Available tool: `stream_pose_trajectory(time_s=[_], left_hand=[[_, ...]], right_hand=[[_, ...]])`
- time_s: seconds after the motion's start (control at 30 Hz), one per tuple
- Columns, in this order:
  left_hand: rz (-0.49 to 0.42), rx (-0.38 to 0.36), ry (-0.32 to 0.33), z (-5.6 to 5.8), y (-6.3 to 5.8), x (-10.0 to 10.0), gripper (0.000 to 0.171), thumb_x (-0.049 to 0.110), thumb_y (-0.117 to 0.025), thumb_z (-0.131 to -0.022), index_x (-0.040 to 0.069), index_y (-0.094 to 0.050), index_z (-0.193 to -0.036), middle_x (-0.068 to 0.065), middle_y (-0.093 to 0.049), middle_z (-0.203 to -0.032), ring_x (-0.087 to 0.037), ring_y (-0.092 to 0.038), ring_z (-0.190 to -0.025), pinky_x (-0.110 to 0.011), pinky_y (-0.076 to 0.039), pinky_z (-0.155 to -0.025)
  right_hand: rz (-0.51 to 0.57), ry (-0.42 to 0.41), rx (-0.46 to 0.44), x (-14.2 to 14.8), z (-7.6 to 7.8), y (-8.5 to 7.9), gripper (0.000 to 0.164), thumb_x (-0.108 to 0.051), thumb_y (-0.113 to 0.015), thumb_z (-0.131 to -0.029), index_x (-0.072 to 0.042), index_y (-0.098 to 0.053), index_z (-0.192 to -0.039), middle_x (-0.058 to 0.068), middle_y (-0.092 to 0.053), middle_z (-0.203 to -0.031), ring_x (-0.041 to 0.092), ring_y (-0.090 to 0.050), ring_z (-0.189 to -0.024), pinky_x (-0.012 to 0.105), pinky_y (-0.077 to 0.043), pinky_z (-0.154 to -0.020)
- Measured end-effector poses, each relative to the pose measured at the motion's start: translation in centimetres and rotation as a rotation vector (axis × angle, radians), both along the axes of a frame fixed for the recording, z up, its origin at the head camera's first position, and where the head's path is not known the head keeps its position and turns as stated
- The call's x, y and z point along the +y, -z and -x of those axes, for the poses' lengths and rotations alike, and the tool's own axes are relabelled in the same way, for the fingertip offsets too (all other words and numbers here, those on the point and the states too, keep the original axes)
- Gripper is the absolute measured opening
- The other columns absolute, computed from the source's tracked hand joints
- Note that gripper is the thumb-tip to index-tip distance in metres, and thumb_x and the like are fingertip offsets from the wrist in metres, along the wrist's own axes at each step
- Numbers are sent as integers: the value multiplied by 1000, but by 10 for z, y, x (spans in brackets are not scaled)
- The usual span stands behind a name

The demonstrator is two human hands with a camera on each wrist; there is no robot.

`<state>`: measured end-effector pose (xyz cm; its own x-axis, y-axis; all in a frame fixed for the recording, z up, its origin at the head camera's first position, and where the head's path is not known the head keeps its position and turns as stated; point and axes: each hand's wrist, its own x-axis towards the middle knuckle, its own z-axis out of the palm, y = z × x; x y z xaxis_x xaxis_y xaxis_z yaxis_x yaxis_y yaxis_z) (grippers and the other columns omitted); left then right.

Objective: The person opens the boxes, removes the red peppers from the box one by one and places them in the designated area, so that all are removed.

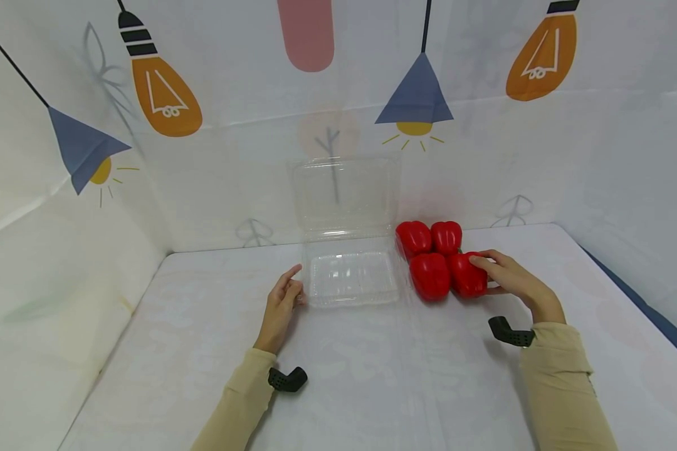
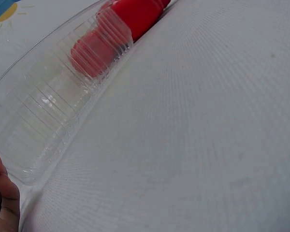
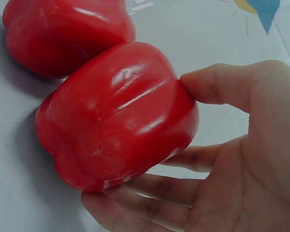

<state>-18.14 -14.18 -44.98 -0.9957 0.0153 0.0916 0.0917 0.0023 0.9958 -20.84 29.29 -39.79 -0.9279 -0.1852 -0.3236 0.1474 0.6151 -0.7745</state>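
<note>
A clear plastic clamshell container (image 1: 350,299) sits on the table with its lid (image 1: 346,194) raised against the back wall. My left hand (image 1: 279,310) holds the container's left edge, fingertips at the rim. In the left wrist view, curled fingertips (image 2: 7,193) show beside the container's end (image 2: 29,159). My right hand (image 1: 513,279) grips a red bell pepper (image 3: 121,116), thumb on its upper side and fingers beneath. This pepper (image 1: 467,275) is the front right one of a close group. Another front pepper (image 1: 430,277) lies just left of it.
Two more red peppers stand behind, one at the left (image 1: 414,239) and one at the right (image 1: 447,237). A white cloth covers the table (image 1: 361,376). Printed white sheeting (image 1: 231,169) rises at the back and both sides.
</note>
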Motion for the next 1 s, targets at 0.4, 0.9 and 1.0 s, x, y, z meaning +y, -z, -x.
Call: stream_pose_trajectory(time_s=[0.4, 0.9, 1.0], left_hand=[[-18, 6, 2, 5, 7, -3, 41, 7, -44, -99, 3, -42, -140, -1, -48, -81, -11, -52, -72, -20, -46, -71], [77, 31, -87, 9, 18, -5, 39, 16, -46, -100, 5, -47, -137, -2, -50, -78, -9, -50, -69, -19, -43, -66], [109, 20, -97, 5, 8, -5, 39, 16, -45, -100, 5, -46, -137, -13, -53, -81, -15, -51, -74, -23, -42, -68]], right_hand=[[-4, 9, -9, -3, 1, 2, 72, -47, -35, -99, 7, -18, -144, 31, -33, -139, 46, -38, -123, 46, -52, -90], [-65, -3, 24, 1, 0, 3, 80, -54, -31, -98, 8, -14, -146, 32, -31, -141, 47, -39, -123, 50, -48, -95], [-64, 20, 46, 0, 0, 2, 82, -56, -29, -97, 7, -11, -147, 33, -29, -143, 47, -38, -125, 53, -45, -98]])
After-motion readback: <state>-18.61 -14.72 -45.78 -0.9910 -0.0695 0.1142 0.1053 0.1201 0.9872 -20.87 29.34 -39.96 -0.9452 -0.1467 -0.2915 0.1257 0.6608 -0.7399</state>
